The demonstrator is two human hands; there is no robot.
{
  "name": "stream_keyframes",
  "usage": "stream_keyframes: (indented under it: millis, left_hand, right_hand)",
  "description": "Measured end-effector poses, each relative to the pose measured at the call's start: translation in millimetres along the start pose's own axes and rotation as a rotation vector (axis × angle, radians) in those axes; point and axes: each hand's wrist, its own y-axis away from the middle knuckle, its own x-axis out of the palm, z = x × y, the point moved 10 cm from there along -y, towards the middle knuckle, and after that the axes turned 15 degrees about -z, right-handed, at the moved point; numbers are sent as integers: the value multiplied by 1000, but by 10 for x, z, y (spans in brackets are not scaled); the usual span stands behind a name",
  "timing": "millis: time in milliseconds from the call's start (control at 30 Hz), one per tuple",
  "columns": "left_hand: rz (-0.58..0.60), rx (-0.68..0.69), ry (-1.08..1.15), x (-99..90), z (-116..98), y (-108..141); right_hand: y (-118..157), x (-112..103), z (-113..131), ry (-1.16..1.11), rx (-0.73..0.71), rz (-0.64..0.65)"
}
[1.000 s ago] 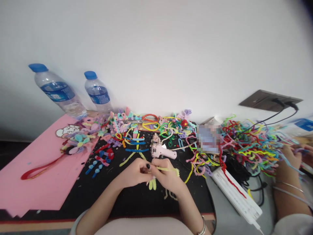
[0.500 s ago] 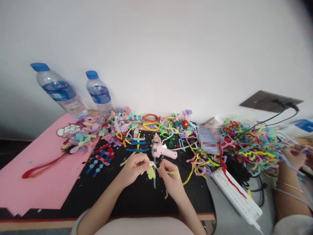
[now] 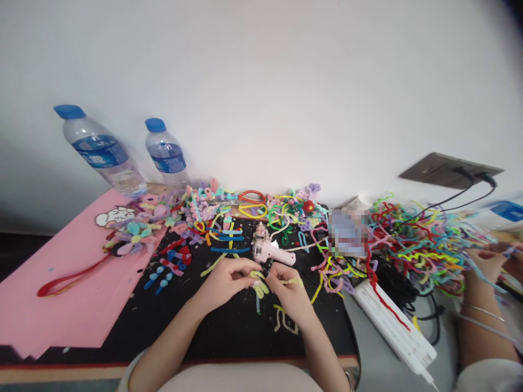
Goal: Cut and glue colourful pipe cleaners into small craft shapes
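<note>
Between my two hands is a pale yellow pipe cleaner [image 3: 260, 288], bent into small loops below my fingertips. My left hand [image 3: 229, 283] pinches it from the left side. From the right, the thumb and fingers of my right hand [image 3: 291, 288] close on the same piece, and a yellow end sticks out past them. The fingertips of both hands nearly meet. Just beyond them lies a pink glue gun [image 3: 273, 252] on the black mat [image 3: 229, 340]. Bent pale yellow pipe cleaner pieces [image 3: 286, 321] rest on the mat beside my right wrist.
Scissors with red and yellow handles [image 3: 252, 204] lie among pipe cleaner shapes along the wall. Two water bottles [image 3: 165, 155] stand at the back left, near pink sheets [image 3: 73, 283]. At right are a pipe cleaner heap [image 3: 420, 247], a power strip [image 3: 394, 326] and another person's hand [image 3: 484, 264].
My hands have come closer together, with the right shifting slightly right and down. The yellow loops moved a little right and up. More bent yellow pieces show by my right wrist.
</note>
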Motion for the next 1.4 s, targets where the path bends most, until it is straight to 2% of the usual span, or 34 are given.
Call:
stream_keyframes:
  millis: [167,300,633,833,1033,1267,1400]
  left_hand:
    - [-82,-68,120,-59,18,-19]
    - [-123,-73,149,-89,9,-18]
    - [-136,-60,135,-103,2,2]
    - [-169,-69,82,-144,19,-11]
    - [-220,-44,51,-227,-3,-27]
    - [-152,-89,126,-132,54,-35]
    - [-126,-36,47,-115,6,-31]
  right_hand:
    - [1,3,-21,-23,14,4]
    - [0,26,-45,-60,28,21]
    - [11,57,-80,-83,22,18]
    - [7,-23,19,-10,-57,-31]
    - [13,-91,45,77,-129,-149]
    - [2,-28,-76,-69,-23,-122]
    - [-8,-18,-62,-51,-33,-121]
